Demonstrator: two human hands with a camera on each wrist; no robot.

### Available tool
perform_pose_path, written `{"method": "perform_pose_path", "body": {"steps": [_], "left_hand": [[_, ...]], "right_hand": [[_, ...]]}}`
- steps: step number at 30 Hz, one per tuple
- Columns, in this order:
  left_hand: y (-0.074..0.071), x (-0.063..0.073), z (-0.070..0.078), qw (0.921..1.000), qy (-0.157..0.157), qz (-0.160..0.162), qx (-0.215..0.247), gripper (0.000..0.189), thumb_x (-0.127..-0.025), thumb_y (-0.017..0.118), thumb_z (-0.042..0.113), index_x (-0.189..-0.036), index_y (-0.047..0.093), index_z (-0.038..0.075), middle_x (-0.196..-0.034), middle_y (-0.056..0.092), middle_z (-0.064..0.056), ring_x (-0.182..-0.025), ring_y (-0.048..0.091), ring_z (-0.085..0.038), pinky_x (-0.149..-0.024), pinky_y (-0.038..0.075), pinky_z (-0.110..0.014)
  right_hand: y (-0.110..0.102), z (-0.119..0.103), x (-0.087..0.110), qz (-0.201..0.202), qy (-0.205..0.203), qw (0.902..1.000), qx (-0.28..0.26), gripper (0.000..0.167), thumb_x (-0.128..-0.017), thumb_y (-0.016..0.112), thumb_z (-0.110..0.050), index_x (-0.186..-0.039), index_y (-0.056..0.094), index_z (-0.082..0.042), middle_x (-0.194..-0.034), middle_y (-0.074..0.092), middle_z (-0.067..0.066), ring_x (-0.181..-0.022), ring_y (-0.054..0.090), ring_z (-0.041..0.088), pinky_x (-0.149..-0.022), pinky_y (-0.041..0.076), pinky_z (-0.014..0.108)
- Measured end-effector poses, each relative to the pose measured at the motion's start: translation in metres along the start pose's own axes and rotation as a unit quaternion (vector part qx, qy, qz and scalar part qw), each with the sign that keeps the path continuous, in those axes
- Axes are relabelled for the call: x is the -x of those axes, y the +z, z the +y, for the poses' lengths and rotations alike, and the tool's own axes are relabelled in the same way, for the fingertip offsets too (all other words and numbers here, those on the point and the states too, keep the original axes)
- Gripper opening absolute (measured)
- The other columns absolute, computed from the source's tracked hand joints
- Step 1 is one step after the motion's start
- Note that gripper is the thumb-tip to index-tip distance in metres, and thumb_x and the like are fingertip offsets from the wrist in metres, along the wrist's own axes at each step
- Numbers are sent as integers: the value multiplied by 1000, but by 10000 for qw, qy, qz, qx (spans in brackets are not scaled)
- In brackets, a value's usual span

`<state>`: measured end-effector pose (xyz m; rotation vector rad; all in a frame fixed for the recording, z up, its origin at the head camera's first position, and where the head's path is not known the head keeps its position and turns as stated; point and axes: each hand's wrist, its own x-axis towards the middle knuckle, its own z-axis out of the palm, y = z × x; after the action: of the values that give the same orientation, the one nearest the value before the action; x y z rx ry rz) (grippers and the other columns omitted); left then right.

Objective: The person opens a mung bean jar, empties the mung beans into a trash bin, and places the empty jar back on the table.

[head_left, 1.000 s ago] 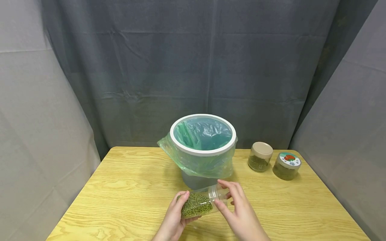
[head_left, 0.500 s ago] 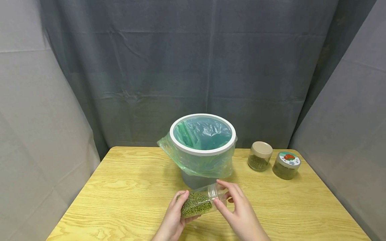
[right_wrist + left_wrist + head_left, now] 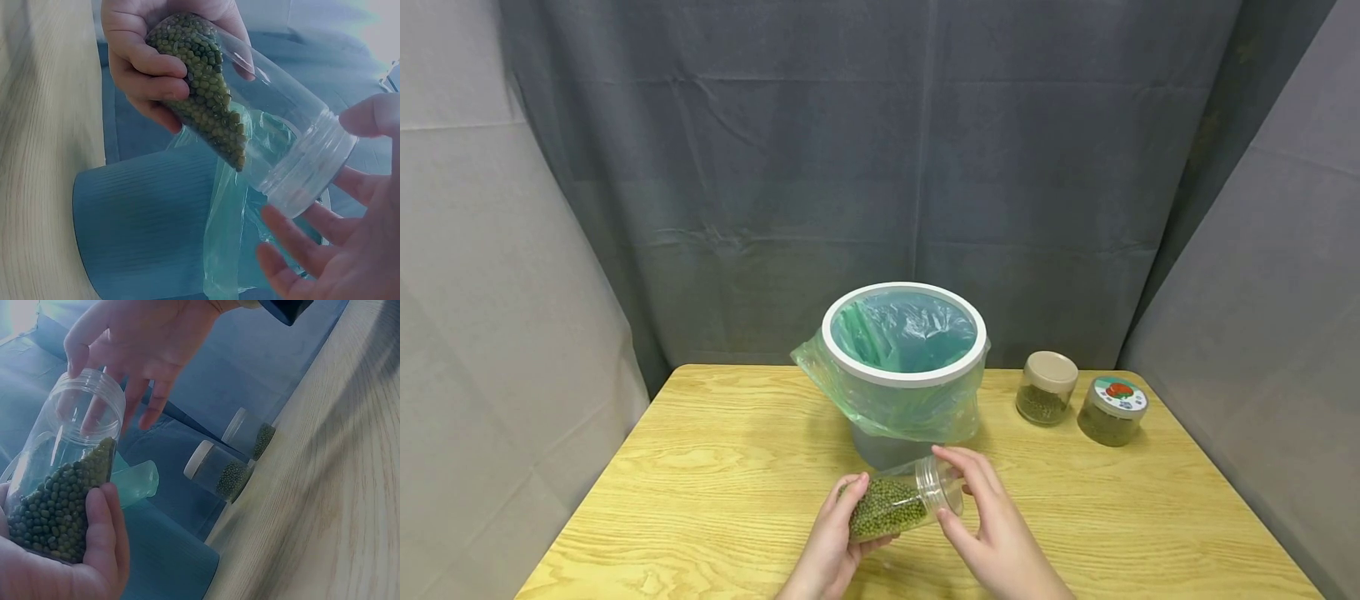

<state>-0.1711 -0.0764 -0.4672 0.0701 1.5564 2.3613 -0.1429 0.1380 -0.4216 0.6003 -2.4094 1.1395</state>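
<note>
Gripped tilted jar [image 3: 275, 94] of beans [image 3: 886, 507] in left hand [image 3: 832, 533], away from table's far edge [image 3: 730, 367]; touched rim [image 3: 103, 380] with spread right hand [image 3: 996, 533].

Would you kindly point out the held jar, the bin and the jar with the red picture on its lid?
Held jar [image 3: 897, 503], head view: the middle of its clear side.
Bin [image 3: 147, 219], right wrist view: its outer wall.
Jar with the red picture [image 3: 1108, 426], head view: the front of its body.

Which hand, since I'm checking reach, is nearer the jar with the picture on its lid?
The right hand: it touches the mouth of the bean jar, in front and left of the picture-lid jar; the left hand grips the bean jar farther left.
</note>
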Motion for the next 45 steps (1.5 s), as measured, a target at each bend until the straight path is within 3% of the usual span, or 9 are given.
{"method": "perform_pose_path", "body": {"steps": [6, 9, 13, 19, 26, 37, 41, 45], "left_hand": [[0, 0, 0, 10000, -16, -51, -52, 34, -107, 50, 45, -117, 49, 12, -115, 59, -4, -99, 63, -17, -84, 59, -28], [1, 0, 0, 10000, -26, -53, -57, 33, -107, 50, 44, -116, 49, 13, -115, 59, -4, -99, 64, -17, -84, 60, -28], [1, 0, 0, 10000, -53, -37, -21, 29, -107, 51, 43, -114, 50, 14, -114, 60, -3, -98, 64, -16, -84, 60, -28], [2, 0, -1, 10000, -45, -36, 3, 28, -107, 51, 42, -114, 51, 14, -114, 60, -3, -97, 64, -16, -83, 61, -28], [3, 0, -1, 10000, -25, -24, -15, 29, -107, 51, 41, -114, 51, 14, -114, 60, -3, -97, 65, -16, -84, 61, -29], [3, 0, -1, 10000, -71, 19, 10, 33, -107, 51, 43, -119, 49, 12, -115, 59, -5, -97, 65, -17, -82, 61, -28], [3, 0, -1, 10000, -74, 28, 32, 33, -107, 52, 43, -118, 49, 12, -114, 60, -4, -97, 65, -16, -82, 61, -28], [3, 0, -1, 10000, -79, 16, 47, 32, -107, 51, 43, -117, 50, 13, -114, 60, -4, -96, 65, -16, -82, 61, -28]], "right_hand": [[-1, -2, -1, 20, 599, 9982, -65, 55, -99, 70, -26, -149, 48, -27, -142, 54, 0, -110, 62, 17, -89, 54, 35], [-2, -4, -1, 10, 1059, 9944, -57, 49, -99, 69, -32, -145, 53, -28, -131, 58, -3, -101, 59, 10, -82, 49, 30], [-2, -5, -2, 8, 1308, 9914, -62, 45, -97, 72, -36, -139, 58, -28, -117, 60, -6, -92, 54, 6, -77, 47, 26], [-1, -4, -2, 149, 1180, 9929, -60, 46, -94, 76, -33, -137, 60, -27, -114, 62, -6, -88, 55, 6, -76, 49, 25], [-2, -6, -2, 30, 972, 9953, 13, 53, -92, 78, -24, -140, 57, -32, -128, 60, -8, -97, 57, 6, -84, 51, 31], [-1, -5, 0, 111, 81, 9999, 90, 78, -79, 77, -1, -145, 51, -33, -138, 55, -12, -113, 59, 15, -91, 56, 44], [-1, -4, 0, 113, -22, 9999, 113, 68, -88, 76, -8, -147, 49, -30, -142, 54, -7, -116, 60, 18, -93, 56, 46], [-2, -5, 1, 96, 527, 9985, -83, 55, -99, 70, -25, -148, 48, -29, -145, 53, -1, -117, 60, 19, -95, 54, 51]]}}
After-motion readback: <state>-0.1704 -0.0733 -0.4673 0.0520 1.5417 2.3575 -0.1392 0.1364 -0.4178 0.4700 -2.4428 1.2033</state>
